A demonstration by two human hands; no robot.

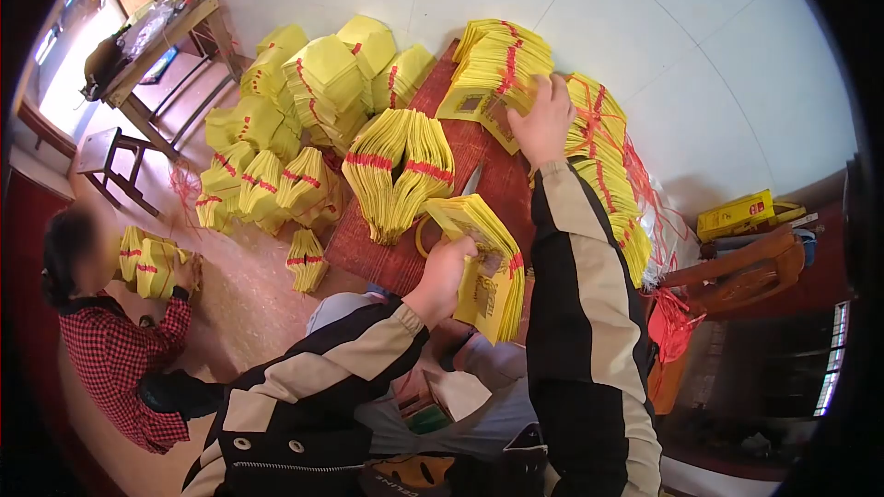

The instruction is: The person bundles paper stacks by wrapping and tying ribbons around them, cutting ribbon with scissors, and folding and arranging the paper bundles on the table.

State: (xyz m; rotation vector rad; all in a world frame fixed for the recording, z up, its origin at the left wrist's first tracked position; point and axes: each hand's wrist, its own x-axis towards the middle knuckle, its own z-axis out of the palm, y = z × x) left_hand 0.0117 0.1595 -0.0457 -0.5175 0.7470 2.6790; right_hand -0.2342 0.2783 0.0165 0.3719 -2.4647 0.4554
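Note:
My left hand [444, 281] is closed round the near end of a stack of folded yellow paper pieces [493, 262] with red marks, held over my lap at the table's front edge. Farther off, my right hand [543, 120] touches the near side of a larger yellow stack [502, 60] on the red wooden table [368, 253]; its fingers are bent over the top sheet. Between my hands and to the left, a fanned yellow bundle [401, 170] stands on the table. To the right of my right hand lies another long yellow stack [599, 166] with red string.
Many yellow bundles [322, 83] are piled on the floor at the left. A person in a red checked shirt [120, 359] sits at far left, handling yellow bundles. A stool [120, 161] and a wooden bench [175, 46] stand behind. A wooden chair [746, 271] is at right.

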